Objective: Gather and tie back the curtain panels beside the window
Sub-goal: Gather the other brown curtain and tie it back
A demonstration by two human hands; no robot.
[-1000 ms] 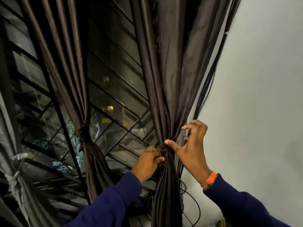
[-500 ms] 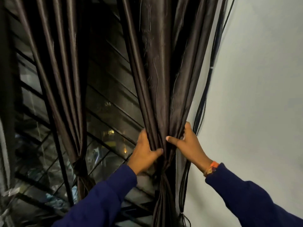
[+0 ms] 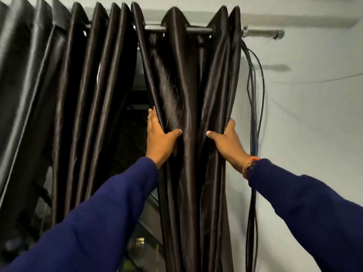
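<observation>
A dark brown satin curtain panel [image 3: 188, 107] hangs in folds from a metal rod [image 3: 198, 30] at the right end of the window. My left hand [image 3: 160, 140] grips the panel's left edge, thumb across the front and fingers behind the fabric. My right hand [image 3: 228, 143] grips the panel's right edge the same way, thumb pointing inward. Both hands are raised high, at about mid-panel. A second dark curtain panel [image 3: 64, 107] hangs to the left, bunched in pleats.
A bundle of black cables [image 3: 254, 118] hangs down the pale wall [image 3: 314, 114] just right of the curtain. The rod's end [image 3: 275, 33] sticks out past the curtain. Dark window glass with grille bars [image 3: 135, 134] shows between the two panels.
Both hands slid up the right panel from its tied waist to higher folds and moved apart. The view tilted up, so the rod now shows.
</observation>
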